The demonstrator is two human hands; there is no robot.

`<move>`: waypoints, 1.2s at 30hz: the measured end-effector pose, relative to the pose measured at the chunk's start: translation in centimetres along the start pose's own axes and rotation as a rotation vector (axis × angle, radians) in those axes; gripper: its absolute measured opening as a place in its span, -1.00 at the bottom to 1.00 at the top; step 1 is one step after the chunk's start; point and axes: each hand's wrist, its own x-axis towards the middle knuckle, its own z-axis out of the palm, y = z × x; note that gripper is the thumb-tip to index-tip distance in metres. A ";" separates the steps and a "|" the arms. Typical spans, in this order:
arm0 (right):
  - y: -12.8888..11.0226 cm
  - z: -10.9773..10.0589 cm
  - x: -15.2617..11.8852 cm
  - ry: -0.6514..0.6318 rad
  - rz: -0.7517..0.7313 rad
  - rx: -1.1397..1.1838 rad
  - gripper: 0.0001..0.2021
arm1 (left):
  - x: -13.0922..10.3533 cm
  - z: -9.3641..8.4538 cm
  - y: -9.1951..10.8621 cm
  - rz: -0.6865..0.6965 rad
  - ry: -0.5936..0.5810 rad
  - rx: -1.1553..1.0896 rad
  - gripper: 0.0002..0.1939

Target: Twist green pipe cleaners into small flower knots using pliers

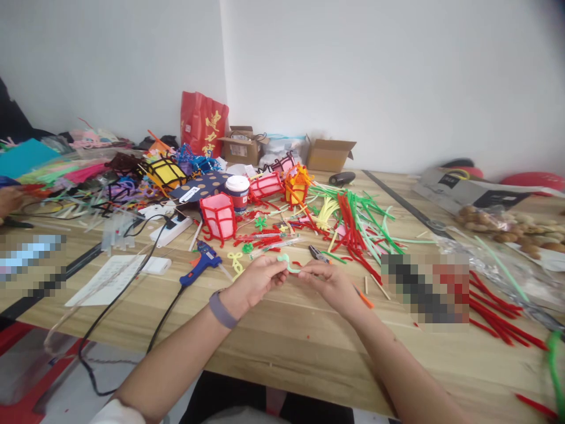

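A short light-green pipe cleaner [289,265], bent into a curve, is pinched at both ends above the table. My left hand [262,280], with a purple band at the wrist, grips its left end between closed fingers. The other end sits in the pinch of my right hand [326,282]. Pliers [318,254] with an orange handle lie right behind my right hand, partly hidden by it. Left of my left hand rest yellow bent pipe-cleaner shapes [235,262] and a blue glue gun [202,263].
Red-framed pink lanterns [218,217] and a lidded paper cup [238,191] stand behind my hands. Green and red pipe cleaners [353,224] spread to the right. A power strip [171,231] with black cables lies left. Another person's hand [11,199] shows at the far left.
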 end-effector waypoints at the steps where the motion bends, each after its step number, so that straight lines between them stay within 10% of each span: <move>1: -0.2 0.2 -0.1 0.056 -0.059 -0.074 -0.73 | 0.1 0.0 -0.2 0.035 0.013 0.046 -0.67; 8: -0.8 1.3 -0.8 0.165 -0.186 -0.424 -0.84 | 0.2 0.6 -1.3 0.126 0.024 0.198 -0.62; 20: -1.6 0.7 -0.4 -0.004 0.060 -0.073 -0.76 | -0.4 0.8 0.0 -0.013 -0.067 -0.073 -0.64; 36: -0.8 1.5 -0.2 0.078 0.437 0.621 -0.59 | -0.6 1.7 -1.4 0.300 0.104 0.302 -0.75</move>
